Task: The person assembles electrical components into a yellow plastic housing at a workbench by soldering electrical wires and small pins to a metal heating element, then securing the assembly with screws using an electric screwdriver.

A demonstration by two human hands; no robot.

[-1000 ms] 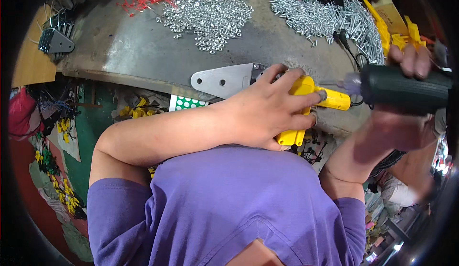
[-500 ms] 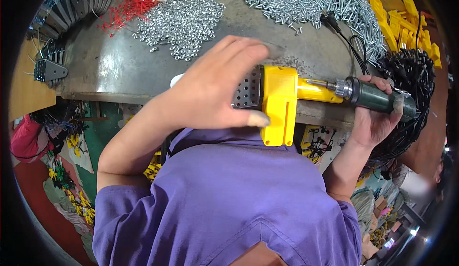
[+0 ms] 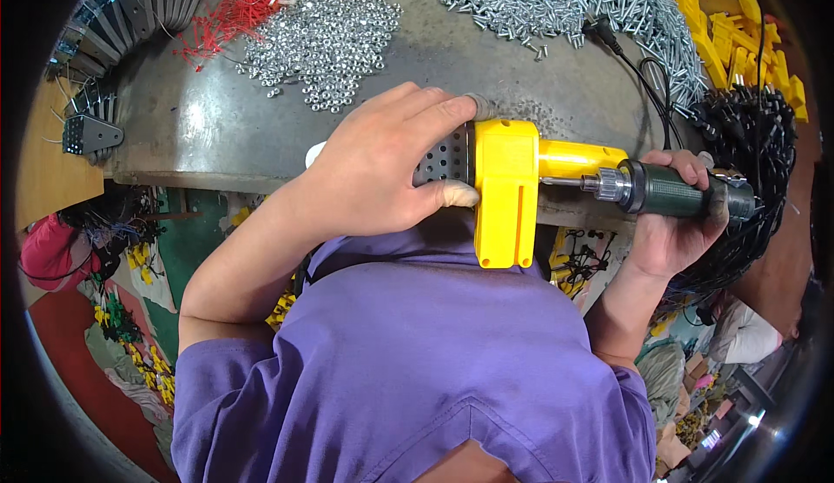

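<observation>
My left hand [image 3: 382,160] is closed around the perforated grey metal part [image 3: 445,162] of an assembly, thumb and fingers at the edge of its yellow plastic housing [image 3: 504,196]. A yellow handle [image 3: 578,160] sticks out of the housing to the right. My right hand [image 3: 667,244] grips a dark green power screwdriver [image 3: 673,189] with a silver chuck [image 3: 611,185]. Its bit points left, just below the handle, with the tip at the housing's right side. Whether the tip sits in a screw cannot be made out.
Beyond my hands on the grey table [image 3: 234,127] lie piles of nuts [image 3: 326,44], screws [image 3: 521,5] and red pieces [image 3: 239,14]. Black cables [image 3: 743,153] bundle at the right, below yellow plastic parts [image 3: 738,44]. Grey metal pieces [image 3: 91,131] stand at left.
The screwdriver has moved left and slightly down, bringing its bit from over the handle to below it. My left fingers have closed in on the assembly.
</observation>
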